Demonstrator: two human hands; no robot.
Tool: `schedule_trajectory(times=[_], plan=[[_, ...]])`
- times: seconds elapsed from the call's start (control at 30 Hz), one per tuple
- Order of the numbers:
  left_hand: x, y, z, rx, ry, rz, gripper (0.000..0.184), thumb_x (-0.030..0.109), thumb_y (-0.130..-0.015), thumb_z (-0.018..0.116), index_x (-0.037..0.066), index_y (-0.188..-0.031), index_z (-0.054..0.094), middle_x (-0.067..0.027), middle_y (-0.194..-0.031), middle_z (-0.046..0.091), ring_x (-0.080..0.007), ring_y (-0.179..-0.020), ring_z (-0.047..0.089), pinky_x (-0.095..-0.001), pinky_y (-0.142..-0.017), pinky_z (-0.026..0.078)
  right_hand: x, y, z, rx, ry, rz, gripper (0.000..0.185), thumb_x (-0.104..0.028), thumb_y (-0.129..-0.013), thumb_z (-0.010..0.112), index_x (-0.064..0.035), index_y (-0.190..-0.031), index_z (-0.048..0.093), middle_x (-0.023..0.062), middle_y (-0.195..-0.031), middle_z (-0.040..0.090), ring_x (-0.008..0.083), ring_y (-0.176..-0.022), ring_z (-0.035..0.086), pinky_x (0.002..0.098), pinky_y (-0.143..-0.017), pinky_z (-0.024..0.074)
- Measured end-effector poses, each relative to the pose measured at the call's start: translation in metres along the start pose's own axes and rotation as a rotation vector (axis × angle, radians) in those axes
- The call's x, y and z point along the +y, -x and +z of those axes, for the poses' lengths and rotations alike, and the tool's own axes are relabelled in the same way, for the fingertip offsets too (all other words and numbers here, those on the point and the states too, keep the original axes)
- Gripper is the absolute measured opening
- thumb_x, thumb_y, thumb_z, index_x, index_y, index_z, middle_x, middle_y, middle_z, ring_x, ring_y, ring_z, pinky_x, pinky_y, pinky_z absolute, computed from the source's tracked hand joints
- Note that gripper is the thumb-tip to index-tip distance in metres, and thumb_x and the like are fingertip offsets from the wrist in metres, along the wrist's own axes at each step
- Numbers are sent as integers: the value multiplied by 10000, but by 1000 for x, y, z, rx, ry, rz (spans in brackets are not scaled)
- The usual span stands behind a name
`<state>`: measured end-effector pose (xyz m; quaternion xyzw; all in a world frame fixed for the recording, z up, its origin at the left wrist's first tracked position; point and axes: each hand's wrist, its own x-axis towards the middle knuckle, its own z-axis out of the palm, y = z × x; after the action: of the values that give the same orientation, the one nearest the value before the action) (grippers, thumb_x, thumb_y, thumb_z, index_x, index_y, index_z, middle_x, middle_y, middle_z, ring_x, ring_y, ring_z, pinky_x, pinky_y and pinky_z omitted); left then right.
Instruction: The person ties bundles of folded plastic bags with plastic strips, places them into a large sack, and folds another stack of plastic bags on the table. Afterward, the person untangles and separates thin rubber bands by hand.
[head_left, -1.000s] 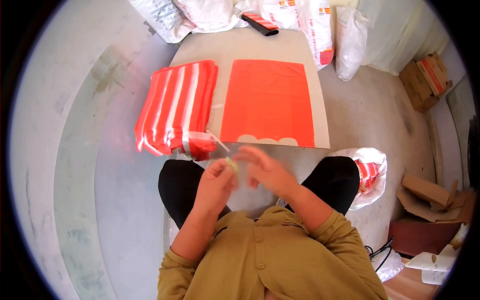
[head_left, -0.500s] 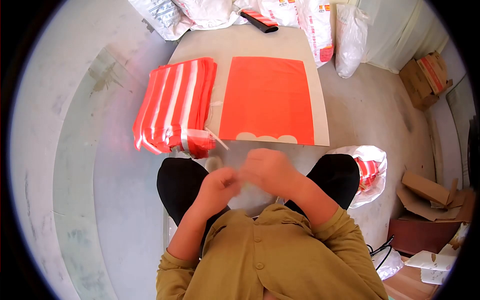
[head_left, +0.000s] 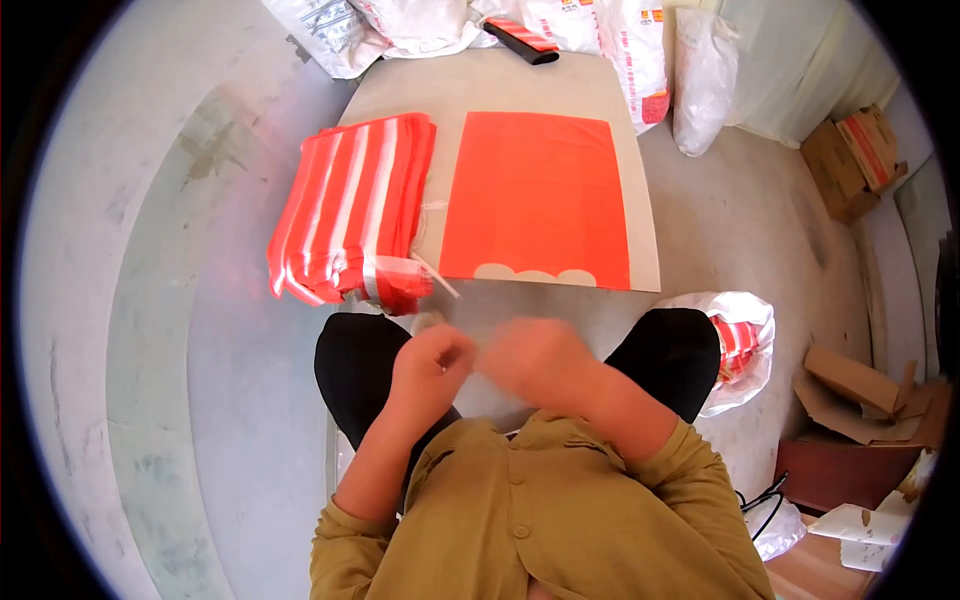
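My left hand is over my left knee with its fingers curled closed; what it pinches, if anything, is too small to make out. Just to the right, my right hand is smeared by motion, so its fingers cannot be read. Both hands are close together, below the near edge of the board. A flat red sheet with a scalloped near edge lies on the tan board. Left of it sits a stack of red-and-white striped bags, with a thin white stick poking out at its near corner.
White printed sacks stand behind the board, by a black roll with a striped piece. An open white sack holding striped bags is beside my right knee. Cardboard boxes and an opened carton lie at the right.
The greenish thing seen at my left fingertips a second ago is out of sight. My right hand has turned from spread fingers into a blurred shape and moved slightly lower.
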<state>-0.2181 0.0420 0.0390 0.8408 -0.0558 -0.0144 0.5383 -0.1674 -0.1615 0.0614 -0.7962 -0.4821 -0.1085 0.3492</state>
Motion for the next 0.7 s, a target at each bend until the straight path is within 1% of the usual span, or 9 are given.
schedule_trajectory(times=[0.1,0.17,0.27,0.3,0.37,0.43,0.57,0.67,0.7], plan=[[19,5,-3,-245,443,-172,94,-66,-887,620,13,-917,579,-40,-849,622,-102,-710,602,-240,-656,496,17,-8,-10,78,-192,103,86,-186,-883,652,-120,-830,638,65,-736,584,267,-718,599,397,-624,490],[28,6,-6,-228,558,-169,84,-59,-899,606,18,-920,583,-42,-864,624,-106,-705,602,-243,-649,496,29,-3,-2,39,-459,334,96,-206,-880,661,-120,-839,644,59,-749,600,259,-727,602,389,-626,495],[23,5,-4,-75,716,-162,72,-49,-918,585,22,-930,589,-39,-863,624,-113,-700,601,-244,-648,494,25,12,21,-104,-406,419,128,-235,-881,665,-112,-851,641,64,-763,615,256,-735,609,387,-630,500],[19,4,-2,-5,767,-159,69,-45,-924,578,22,-934,590,-37,-859,624,-115,-698,601,-243,-649,493,19,15,25,-87,-338,298,102,-198,-863,657,-108,-828,624,71,-755,592,268,-720,599,392,-614,495],[16,-1,-5,80,696,-165,68,-39,-928,577,25,-945,594,-29,-844,622,-109,-695,595,-238,-651,488,11,18,31,-53,-199,60,72,-124,-827,642,-99,-783,591,86,-738,547,292,-690,579,401,-583,484],[13,-2,-4,135,557,-156,77,-34,-927,583,22,-977,604,-16,-824,620,-97,-703,592,-225,-655,477,-3,9,13,-57,-145,-21,54,-118,-829,635,-102,-792,599,83,-758,560,285,-697,586,393,-592,491],[10,3,2,-54,293,-161,104,-41,-921,590,-10,-1011,633,-15,-843,621,-85,-700,586,-219,-651,476,4,-8,-6,80,-117,-117,31,-118,-826,639,-98,-810,621,86,-774,582,279,-705,590,371,-607,493],[29,6,-4,-255,561,-232,115,-42,-919,596,-19,-1015,654,-20,-844,619,-86,-685,578,-225,-643,479,25,-14,-17,3,-217,58,84,-174,-909,616,-109,-867,649,66,-802,619,243,-765,621,360,-644,496],[30,6,-3,-216,596,-210,129,-34,-922,600,-20,-1031,668,-25,-844,623,-89,-674,572,-227,-632,474,25,-13,-14,8,-296,169,66,-152,-882,625,-100,-844,641,71,-789,611,250,-745,610,361,-633,488]])
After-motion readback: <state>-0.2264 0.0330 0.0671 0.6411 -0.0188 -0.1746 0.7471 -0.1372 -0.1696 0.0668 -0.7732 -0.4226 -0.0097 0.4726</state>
